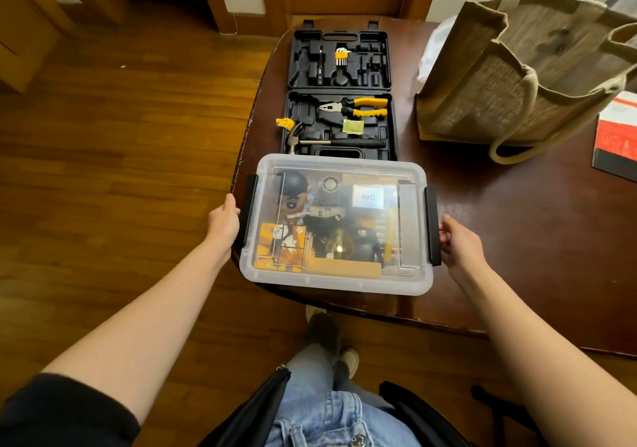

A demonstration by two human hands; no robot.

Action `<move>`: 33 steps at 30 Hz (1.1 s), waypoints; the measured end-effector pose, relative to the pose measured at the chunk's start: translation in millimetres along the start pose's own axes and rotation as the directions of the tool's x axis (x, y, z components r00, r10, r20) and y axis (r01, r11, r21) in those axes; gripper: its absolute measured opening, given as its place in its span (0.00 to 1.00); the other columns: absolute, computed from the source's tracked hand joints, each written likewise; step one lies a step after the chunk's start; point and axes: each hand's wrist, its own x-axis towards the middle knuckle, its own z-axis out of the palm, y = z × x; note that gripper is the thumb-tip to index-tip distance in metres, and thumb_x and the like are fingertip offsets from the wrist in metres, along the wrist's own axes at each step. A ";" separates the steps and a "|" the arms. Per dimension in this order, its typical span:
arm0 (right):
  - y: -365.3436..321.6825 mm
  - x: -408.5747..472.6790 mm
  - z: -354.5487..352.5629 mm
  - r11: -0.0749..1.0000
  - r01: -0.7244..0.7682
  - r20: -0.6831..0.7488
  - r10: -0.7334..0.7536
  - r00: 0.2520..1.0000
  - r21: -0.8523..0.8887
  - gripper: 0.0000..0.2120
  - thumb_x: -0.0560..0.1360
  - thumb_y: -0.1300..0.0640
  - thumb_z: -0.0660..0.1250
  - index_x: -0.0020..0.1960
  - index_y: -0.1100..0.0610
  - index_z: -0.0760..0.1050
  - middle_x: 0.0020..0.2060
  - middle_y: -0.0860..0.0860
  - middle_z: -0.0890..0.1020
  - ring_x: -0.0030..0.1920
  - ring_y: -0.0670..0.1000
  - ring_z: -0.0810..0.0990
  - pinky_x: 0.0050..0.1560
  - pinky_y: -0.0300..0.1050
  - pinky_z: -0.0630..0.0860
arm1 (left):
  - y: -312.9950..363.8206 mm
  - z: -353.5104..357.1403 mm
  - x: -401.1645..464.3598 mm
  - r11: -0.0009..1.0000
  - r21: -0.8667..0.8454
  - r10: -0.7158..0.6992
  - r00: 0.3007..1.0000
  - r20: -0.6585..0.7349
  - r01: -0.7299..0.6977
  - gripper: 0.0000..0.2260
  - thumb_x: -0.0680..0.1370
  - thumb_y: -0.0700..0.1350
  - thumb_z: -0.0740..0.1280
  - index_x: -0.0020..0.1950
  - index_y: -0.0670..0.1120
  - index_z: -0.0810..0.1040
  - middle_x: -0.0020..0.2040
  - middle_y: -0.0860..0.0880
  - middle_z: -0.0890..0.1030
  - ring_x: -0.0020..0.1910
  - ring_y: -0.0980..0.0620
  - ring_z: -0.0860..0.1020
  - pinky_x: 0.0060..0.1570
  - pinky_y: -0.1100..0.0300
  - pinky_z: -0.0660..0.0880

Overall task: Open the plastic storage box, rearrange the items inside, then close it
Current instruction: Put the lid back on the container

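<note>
Left hand [224,221]: one, at the left end of the box [336,277], fingers curled round the black left latch [249,214], thumb on top. Right hand [460,241]: one, at the right end, fingers curled round the black right latch [433,226]. Box: one, clear plastic, lid [410,202] on and closed, held between the two hands at the near left corner of the table [517,240]; its left end reaches just past the table's left edge. Latches: two, one per short end, each under a hand. Contents, seen through the lid: one dark round-headed figure [293,195], one orange printed carton [281,246], one white label [368,197], further dark items too blurred to count. Tool case [393,129]: one, black, lying open flat along the left edge, its near rim touching the far side of the box. In the case: one pair of yellow-handled pliers [358,106], one hammer [327,141], one set of hex keys [341,57]. Bag [517,78]: one, woven, upright, right of the case and apart from the box. Booklet [617,136]: one, red and white, at the right edge. Floor [120,153]: wooden, left of the table.
</note>
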 end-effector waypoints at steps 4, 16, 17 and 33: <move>-7.1 7.7 15.9 0.997 -0.076 0.073 0.077 0.994 -0.019 0.11 0.74 0.47 0.67 0.40 0.55 0.78 0.34 0.50 0.82 0.33 0.49 0.80 0.40 0.47 0.80 | 5.5 3.7 8.8 0.991 -0.089 -0.093 0.988 0.125 0.104 0.24 0.80 0.60 0.57 0.68 0.45 0.73 0.61 0.44 0.79 0.58 0.44 0.78 0.61 0.46 0.73; -12.9 20.7 25.5 0.977 -0.195 0.161 0.206 0.965 -0.086 0.35 0.72 0.26 0.49 0.41 0.52 0.83 0.37 0.54 0.85 0.37 0.54 0.85 0.33 0.45 0.80 | 19.4 11.1 18.2 0.982 -0.150 -0.059 0.937 0.346 0.117 0.32 0.76 0.70 0.43 0.67 0.55 0.74 0.56 0.47 0.81 0.54 0.48 0.79 0.51 0.51 0.77; -12.7 20.7 26.7 0.978 -0.186 0.159 0.200 0.967 -0.097 0.36 0.72 0.26 0.48 0.40 0.52 0.83 0.37 0.53 0.85 0.35 0.53 0.85 0.31 0.44 0.79 | 19.3 13.0 17.4 0.984 -0.146 -0.049 0.935 0.350 0.106 0.31 0.76 0.70 0.43 0.67 0.56 0.73 0.58 0.47 0.81 0.55 0.48 0.79 0.54 0.50 0.76; -13.8 13.8 27.6 0.982 -0.182 0.119 0.186 0.975 -0.041 0.27 0.75 0.33 0.55 0.47 0.55 0.81 0.38 0.53 0.85 0.42 0.56 0.83 0.40 0.49 0.79 | 15.7 8.8 25.0 0.963 -0.198 -0.062 0.867 0.494 0.182 0.32 0.77 0.68 0.45 0.59 0.49 0.79 0.54 0.43 0.83 0.54 0.45 0.81 0.52 0.49 0.77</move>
